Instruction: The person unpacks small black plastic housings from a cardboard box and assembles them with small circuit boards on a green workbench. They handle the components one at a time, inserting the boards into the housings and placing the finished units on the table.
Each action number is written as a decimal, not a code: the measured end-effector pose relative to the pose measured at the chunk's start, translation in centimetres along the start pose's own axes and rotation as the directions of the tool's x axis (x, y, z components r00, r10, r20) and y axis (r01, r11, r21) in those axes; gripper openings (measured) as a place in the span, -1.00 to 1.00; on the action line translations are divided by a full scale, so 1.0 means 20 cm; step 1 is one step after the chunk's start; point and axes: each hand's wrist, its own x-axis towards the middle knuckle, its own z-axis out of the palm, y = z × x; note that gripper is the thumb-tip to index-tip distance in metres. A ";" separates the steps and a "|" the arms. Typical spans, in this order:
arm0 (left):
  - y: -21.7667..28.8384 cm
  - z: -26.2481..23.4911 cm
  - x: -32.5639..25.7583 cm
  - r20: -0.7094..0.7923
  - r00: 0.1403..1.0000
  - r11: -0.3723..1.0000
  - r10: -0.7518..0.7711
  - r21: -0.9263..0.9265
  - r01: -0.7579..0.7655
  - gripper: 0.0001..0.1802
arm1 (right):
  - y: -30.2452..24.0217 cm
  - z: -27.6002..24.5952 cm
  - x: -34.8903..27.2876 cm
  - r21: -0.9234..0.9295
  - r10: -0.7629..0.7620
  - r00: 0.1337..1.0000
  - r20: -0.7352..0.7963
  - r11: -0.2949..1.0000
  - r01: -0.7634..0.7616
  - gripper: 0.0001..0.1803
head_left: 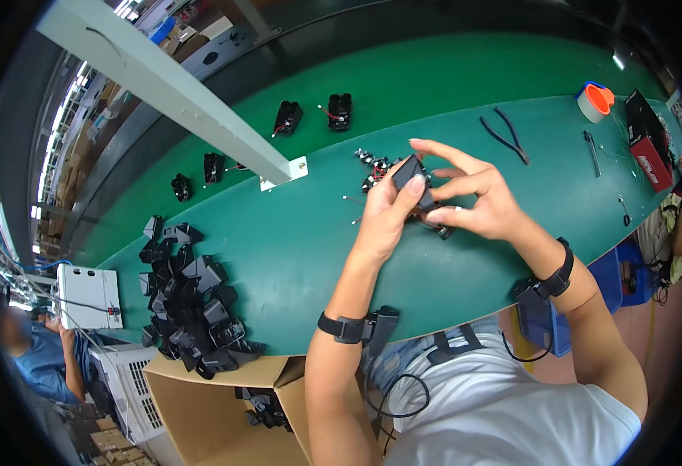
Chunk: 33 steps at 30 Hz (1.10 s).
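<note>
My left hand (pixel 386 213) grips a small black plastic housing (pixel 409 172) above the green table, its thumb lying across the near face. My right hand (pixel 484 198) has its thumb and index finger closed on the lower right side of the same housing, with the other fingers curved above. What lies inside the housing is hidden by my fingers. Just behind my left hand, a cluster of small parts with red and black wires (pixel 372 175) rests on the table. More small dark parts show partly below my right thumb.
Left on the table is a heap of black housings (pixel 193 295), above an open cardboard box (pixel 209 412). A post (pixel 201 109) rises near the belt, which carries black units (pixel 339 113). Pliers (pixel 505 137), tape rolls (pixel 595 102) and a red-black box (pixel 650 151) lie right. Co-workers flank the table.
</note>
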 end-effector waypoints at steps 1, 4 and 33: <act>0.00 0.01 0.01 -0.013 1.000 0.999 0.016 0.034 -0.015 -0.38 | 0.03 -0.03 0.00 0.047 0.047 0.997 0.068 0.998 -0.050 -0.71; 0.02 0.01 -0.01 -0.012 1.000 0.992 0.008 0.124 -0.007 -0.36 | 0.08 -0.02 -0.01 0.307 0.173 0.980 0.098 0.931 -0.195 -0.70; 0.80 -1.01 -0.77 -0.577 0.780 -0.399 0.240 0.674 0.622 -0.44 | 0.30 -0.14 0.42 -0.323 0.132 0.881 0.455 0.946 0.025 -0.61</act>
